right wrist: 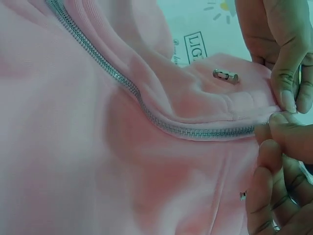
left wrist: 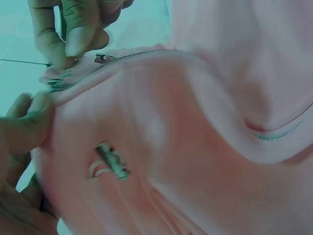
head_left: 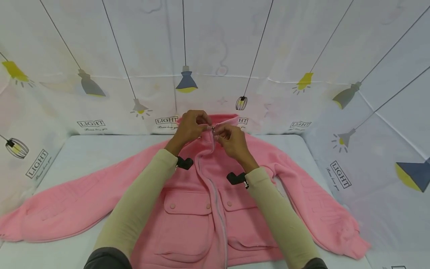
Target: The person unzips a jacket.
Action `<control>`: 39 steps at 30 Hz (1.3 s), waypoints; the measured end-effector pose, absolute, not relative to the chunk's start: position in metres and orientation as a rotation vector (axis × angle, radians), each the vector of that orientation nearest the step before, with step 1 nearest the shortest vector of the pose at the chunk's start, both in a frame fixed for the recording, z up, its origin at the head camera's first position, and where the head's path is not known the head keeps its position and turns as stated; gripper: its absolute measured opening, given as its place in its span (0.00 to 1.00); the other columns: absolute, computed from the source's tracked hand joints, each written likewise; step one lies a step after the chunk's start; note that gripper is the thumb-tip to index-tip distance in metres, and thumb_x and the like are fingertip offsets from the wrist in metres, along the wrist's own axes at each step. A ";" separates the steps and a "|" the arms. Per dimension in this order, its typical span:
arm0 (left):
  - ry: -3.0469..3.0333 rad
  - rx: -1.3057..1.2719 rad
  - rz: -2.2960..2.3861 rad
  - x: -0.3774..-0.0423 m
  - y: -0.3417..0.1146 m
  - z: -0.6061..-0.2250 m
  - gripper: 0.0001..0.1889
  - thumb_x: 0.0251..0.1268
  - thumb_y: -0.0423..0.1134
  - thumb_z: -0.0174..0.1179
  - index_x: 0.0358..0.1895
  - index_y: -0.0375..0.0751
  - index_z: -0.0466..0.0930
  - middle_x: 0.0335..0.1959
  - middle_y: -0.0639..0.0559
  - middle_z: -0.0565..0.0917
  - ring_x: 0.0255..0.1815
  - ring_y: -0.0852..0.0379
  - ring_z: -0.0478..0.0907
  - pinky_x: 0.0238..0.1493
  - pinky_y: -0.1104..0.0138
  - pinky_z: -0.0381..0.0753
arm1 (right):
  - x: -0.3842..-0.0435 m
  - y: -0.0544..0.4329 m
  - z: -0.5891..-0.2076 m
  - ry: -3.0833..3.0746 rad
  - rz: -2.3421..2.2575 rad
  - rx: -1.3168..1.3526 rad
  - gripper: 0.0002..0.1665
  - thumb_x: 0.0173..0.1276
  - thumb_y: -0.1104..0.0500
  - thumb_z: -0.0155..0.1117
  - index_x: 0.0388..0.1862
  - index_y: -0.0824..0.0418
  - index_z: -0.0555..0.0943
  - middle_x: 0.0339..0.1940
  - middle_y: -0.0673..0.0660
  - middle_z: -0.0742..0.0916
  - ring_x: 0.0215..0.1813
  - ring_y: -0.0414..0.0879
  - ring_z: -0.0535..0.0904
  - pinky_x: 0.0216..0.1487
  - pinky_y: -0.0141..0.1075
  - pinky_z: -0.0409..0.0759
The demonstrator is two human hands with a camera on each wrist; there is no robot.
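Observation:
A pink jacket (head_left: pixel 191 179) lies front up with both sleeves spread out. Up at its collar, my left hand (head_left: pixel 191 125) pinches the top edge beside the zipper (right wrist: pixel 205 132) between thumb and fingertips. Right across from it, my right hand (head_left: pixel 232 141) pinches the zipper's top end, where a small metal piece (head_left: pixel 213 129) shows between the two hands. The silver teeth run in one joined, wavy line down the front. In the left wrist view a metal toggle (left wrist: pixel 112 160) sits on the collar near my left fingers. My fingertips partly cover the zipper's top.
The jacket rests on a white table (head_left: pixel 97 147). Behind and at the sides hangs a white sheet (head_left: pixel 215 45) printed with lamps. Flap pockets (head_left: pixel 188 203) with round snaps lie on the jacket's lower front. The sleeves (head_left: pixel 74 201) reach toward the table's sides.

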State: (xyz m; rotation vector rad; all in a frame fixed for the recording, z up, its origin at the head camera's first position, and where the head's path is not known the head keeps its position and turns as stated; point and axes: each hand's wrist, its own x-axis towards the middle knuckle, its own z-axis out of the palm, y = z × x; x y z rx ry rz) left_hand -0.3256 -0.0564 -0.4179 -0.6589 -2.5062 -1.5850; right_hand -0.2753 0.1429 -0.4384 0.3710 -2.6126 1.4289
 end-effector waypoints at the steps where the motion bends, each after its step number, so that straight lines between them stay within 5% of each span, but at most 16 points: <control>1: -2.495 -0.639 -1.591 -0.325 -0.057 -0.417 0.04 0.67 0.30 0.72 0.37 0.44 0.88 0.35 0.48 0.91 0.37 0.54 0.88 0.36 0.64 0.82 | -0.274 0.143 -0.439 -2.634 1.418 0.358 0.03 0.72 0.63 0.73 0.43 0.58 0.89 0.35 0.57 0.90 0.33 0.48 0.83 0.35 0.37 0.81; 24: -2.343 -0.392 -1.636 -0.326 -0.072 -0.419 0.05 0.68 0.32 0.71 0.35 0.46 0.87 0.35 0.46 0.93 0.34 0.51 0.81 0.38 0.63 0.79 | -0.241 0.144 -0.453 -2.744 1.475 0.298 0.05 0.72 0.61 0.74 0.45 0.58 0.90 0.31 0.55 0.89 0.29 0.47 0.83 0.31 0.39 0.81; 33: -2.316 -0.361 -1.630 -0.330 -0.079 -0.413 0.05 0.67 0.31 0.72 0.35 0.45 0.87 0.36 0.45 0.93 0.34 0.52 0.82 0.37 0.64 0.79 | -0.231 0.143 -0.454 -2.721 1.505 0.329 0.06 0.72 0.62 0.73 0.46 0.61 0.90 0.32 0.56 0.90 0.30 0.56 0.86 0.30 0.38 0.81; 39: -2.285 -0.333 -1.627 -0.331 -0.083 -0.410 0.05 0.68 0.31 0.71 0.35 0.44 0.86 0.37 0.43 0.93 0.37 0.52 0.85 0.40 0.67 0.79 | -0.221 0.142 -0.454 -2.733 1.516 0.321 0.06 0.72 0.62 0.73 0.45 0.61 0.90 0.30 0.55 0.90 0.27 0.50 0.84 0.28 0.36 0.79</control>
